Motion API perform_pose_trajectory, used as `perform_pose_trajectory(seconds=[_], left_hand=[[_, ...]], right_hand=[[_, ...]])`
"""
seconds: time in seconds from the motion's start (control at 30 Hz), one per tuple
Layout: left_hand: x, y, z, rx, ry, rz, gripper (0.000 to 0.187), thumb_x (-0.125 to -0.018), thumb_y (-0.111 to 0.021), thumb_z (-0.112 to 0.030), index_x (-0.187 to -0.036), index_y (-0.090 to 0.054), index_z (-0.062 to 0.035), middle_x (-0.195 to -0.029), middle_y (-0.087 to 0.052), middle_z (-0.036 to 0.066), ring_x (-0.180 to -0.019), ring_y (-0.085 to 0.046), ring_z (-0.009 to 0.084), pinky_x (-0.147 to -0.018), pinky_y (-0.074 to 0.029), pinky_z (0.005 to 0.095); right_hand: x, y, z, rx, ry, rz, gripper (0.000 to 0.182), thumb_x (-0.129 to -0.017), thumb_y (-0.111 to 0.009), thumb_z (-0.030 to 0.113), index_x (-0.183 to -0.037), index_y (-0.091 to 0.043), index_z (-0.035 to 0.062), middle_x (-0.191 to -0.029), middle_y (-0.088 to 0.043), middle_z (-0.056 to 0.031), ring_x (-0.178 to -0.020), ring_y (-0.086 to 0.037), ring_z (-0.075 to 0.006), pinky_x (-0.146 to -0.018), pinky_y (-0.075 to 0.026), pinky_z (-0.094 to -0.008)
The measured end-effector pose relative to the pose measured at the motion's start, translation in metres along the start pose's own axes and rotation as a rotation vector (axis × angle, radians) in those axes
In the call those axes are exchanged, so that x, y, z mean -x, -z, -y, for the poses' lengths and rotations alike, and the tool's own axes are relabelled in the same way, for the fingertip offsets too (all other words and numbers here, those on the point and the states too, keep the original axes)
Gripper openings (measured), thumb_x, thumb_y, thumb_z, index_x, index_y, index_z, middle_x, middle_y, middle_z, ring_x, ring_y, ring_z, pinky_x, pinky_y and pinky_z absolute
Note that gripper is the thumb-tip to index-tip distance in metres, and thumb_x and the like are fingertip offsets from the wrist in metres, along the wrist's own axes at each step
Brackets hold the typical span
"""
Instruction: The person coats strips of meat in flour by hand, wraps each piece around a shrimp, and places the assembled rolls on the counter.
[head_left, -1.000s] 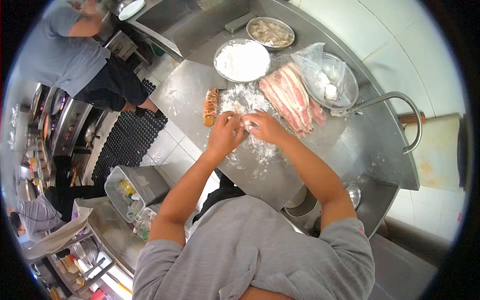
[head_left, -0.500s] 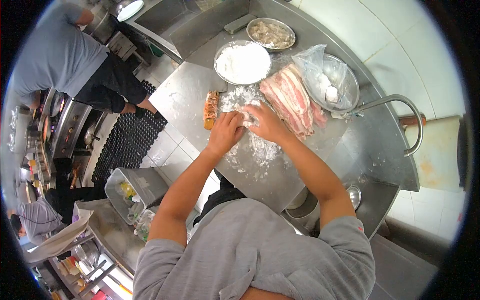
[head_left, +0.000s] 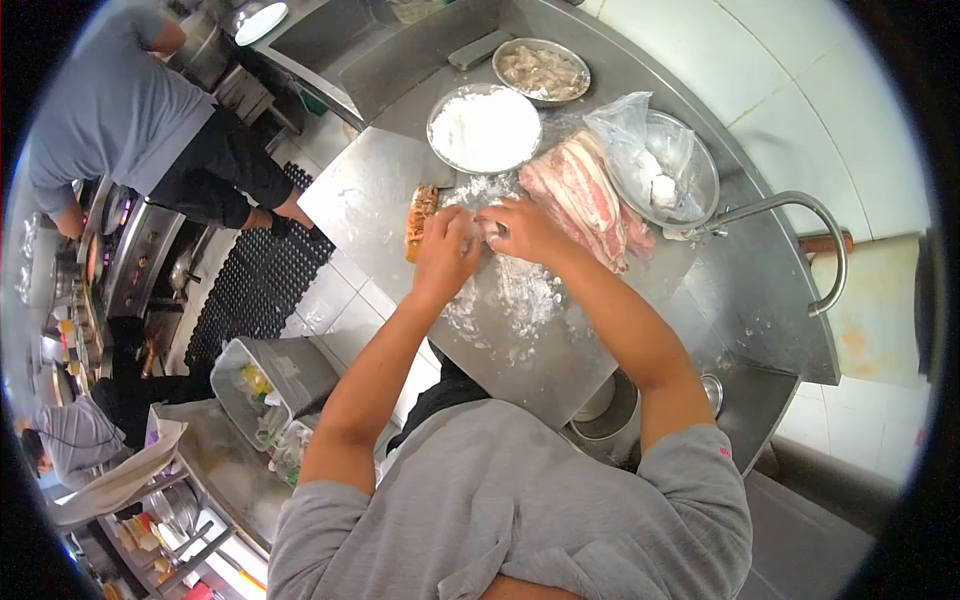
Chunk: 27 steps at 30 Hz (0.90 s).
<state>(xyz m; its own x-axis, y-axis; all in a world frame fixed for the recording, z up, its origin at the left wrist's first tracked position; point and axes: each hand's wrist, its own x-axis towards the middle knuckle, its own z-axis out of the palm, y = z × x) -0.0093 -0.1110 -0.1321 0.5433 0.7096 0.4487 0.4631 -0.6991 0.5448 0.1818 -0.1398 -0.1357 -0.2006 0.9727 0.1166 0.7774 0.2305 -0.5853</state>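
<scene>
Both hands meet over the floured steel counter (head_left: 540, 370). My left hand (head_left: 449, 245) has its fingers bent around a small pale floured piece (head_left: 487, 230), beside an orange-brown roll-shaped thing (head_left: 420, 212). Curled at the piece's other side, my right hand (head_left: 522, 230) pinches it with thumb and fingers. Fingers hide most of the piece. Just right of my right hand lies a slab of layered pink and white raw meat (head_left: 578, 195). Loose white flour (head_left: 525, 290) is spread beneath and in front of the hands.
A bowl of flour (head_left: 485, 128), a bowl of pale wet pieces (head_left: 542, 70) and a bowl holding a plastic bag (head_left: 650, 160) stand behind. A curved faucet (head_left: 825, 225) is at right. Two other people (head_left: 130, 110) are at left; a bin (head_left: 270, 385) stands below.
Both hands have shifted slightly left and up, with my left hand now closer to the orange-brown thing. The person at upper left has moved an arm.
</scene>
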Motion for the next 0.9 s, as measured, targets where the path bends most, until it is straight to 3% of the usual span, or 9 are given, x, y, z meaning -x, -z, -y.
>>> perform_pose_trajectory(seconds=[0.07, 0.17, 0.27, 0.37, 0.47, 0.53, 0.73, 0.83, 0.9], left_hand=[[0.000, 0.003, 0.001, -0.045, -0.096, 0.035, 0.046, -0.073, -0.068, -0.005, -0.116, -0.053, -0.0030, -0.116, -0.053, 0.014, -0.107, -0.050, 0.0339, -0.091, -0.042, 0.0425], [-0.005, 0.005, 0.002, -0.091, -0.177, 0.088, 0.047, -0.071, -0.068, -0.003, -0.116, -0.052, -0.0041, -0.117, -0.053, 0.013, -0.106, -0.050, 0.0338, -0.092, -0.042, 0.0430], [-0.007, 0.004, 0.003, -0.107, -0.173, 0.080, 0.047, -0.070, -0.067, -0.003, -0.115, -0.053, -0.0039, -0.115, -0.054, 0.012, -0.105, -0.050, 0.0337, -0.091, -0.042, 0.0426], [-0.014, -0.002, 0.015, -0.103, -0.190, 0.062, 0.041, -0.069, -0.066, -0.002, -0.109, -0.055, -0.0031, -0.108, -0.056, 0.012, -0.101, -0.051, 0.0325, -0.088, -0.044, 0.0414], [-0.023, -0.009, 0.025, -0.085, -0.162, 0.061, 0.030, -0.070, -0.063, -0.002, -0.100, -0.057, -0.0025, -0.099, -0.057, 0.011, -0.095, -0.053, 0.0309, -0.083, -0.046, 0.0401], [-0.028, -0.009, 0.031, -0.041, -0.150, 0.082, 0.025, -0.071, -0.062, -0.002, -0.095, -0.058, -0.0018, -0.097, -0.058, 0.012, -0.094, -0.053, 0.0321, -0.083, -0.046, 0.0409], [-0.050, 0.002, 0.029, 0.014, 0.088, 0.288, 0.026, -0.073, -0.062, -0.005, -0.098, -0.062, 0.0018, -0.099, -0.060, 0.018, -0.096, -0.055, 0.0353, -0.085, -0.045, 0.0417], [-0.045, 0.013, 0.018, 0.145, 0.303, 0.072, 0.030, -0.078, -0.063, -0.010, -0.106, -0.061, 0.0033, -0.101, -0.061, 0.019, -0.096, -0.058, 0.0333, -0.086, -0.046, 0.0377], [-0.041, 0.027, 0.010, 0.224, 0.362, 0.087, 0.034, -0.082, -0.063, -0.013, -0.111, -0.059, 0.0025, -0.105, -0.062, 0.018, -0.096, -0.060, 0.0283, -0.084, -0.048, 0.0348]], right_hand=[[-0.012, 0.004, -0.002, -0.066, -0.038, 0.044, 0.046, -0.071, -0.065, 0.028, -0.113, -0.063, 0.0111, -0.114, -0.061, -0.0142, -0.110, -0.055, -0.0323, -0.093, -0.044, -0.0417], [-0.030, 0.010, -0.010, -0.164, -0.111, 0.182, 0.042, -0.073, -0.064, 0.022, -0.113, -0.064, 0.0099, -0.108, -0.062, -0.0141, -0.101, -0.058, -0.0316, -0.088, -0.046, -0.0400], [-0.038, 0.015, -0.008, -0.173, -0.158, 0.235, 0.041, -0.073, -0.062, 0.030, -0.110, -0.066, 0.0104, -0.112, -0.063, -0.0158, -0.112, -0.055, -0.0297, -0.094, -0.043, -0.0401], [-0.030, 0.020, 0.009, 0.028, -0.138, 0.118, 0.042, -0.073, -0.064, 0.026, -0.112, -0.063, 0.0103, -0.110, -0.062, -0.0157, -0.106, -0.056, -0.0318, -0.091, -0.045, -0.0416], [-0.012, 0.013, 0.021, 0.026, -0.031, -0.124, 0.045, -0.070, -0.068, 0.015, -0.114, -0.058, 0.0138, -0.112, -0.058, -0.0143, -0.097, -0.057, -0.0330, -0.088, -0.043, -0.0424], [-0.003, 0.008, 0.023, 0.130, 0.094, -0.145, 0.050, -0.068, -0.070, 0.013, -0.115, -0.055, 0.0150, -0.116, -0.056, -0.0128, -0.100, -0.055, -0.0326, -0.089, -0.043, -0.0426], [-0.005, -0.009, 0.013, 0.307, 0.252, -0.232, 0.050, -0.066, -0.072, 0.012, -0.113, -0.054, 0.0133, -0.117, -0.056, -0.0087, -0.106, -0.053, -0.0303, -0.089, -0.043, -0.0427], [-0.019, -0.011, 0.006, 0.283, 0.246, -0.229, 0.046, -0.068, -0.071, 0.011, -0.110, -0.055, 0.0128, -0.114, -0.058, -0.0107, -0.103, -0.055, -0.0323, -0.086, -0.045, -0.0432], [-0.027, -0.009, 0.006, 0.183, 0.178, -0.197, 0.043, -0.069, -0.070, 0.011, -0.110, -0.055, 0.0121, -0.109, -0.060, -0.0123, -0.099, -0.057, -0.0339, -0.083, -0.047, -0.0437]])
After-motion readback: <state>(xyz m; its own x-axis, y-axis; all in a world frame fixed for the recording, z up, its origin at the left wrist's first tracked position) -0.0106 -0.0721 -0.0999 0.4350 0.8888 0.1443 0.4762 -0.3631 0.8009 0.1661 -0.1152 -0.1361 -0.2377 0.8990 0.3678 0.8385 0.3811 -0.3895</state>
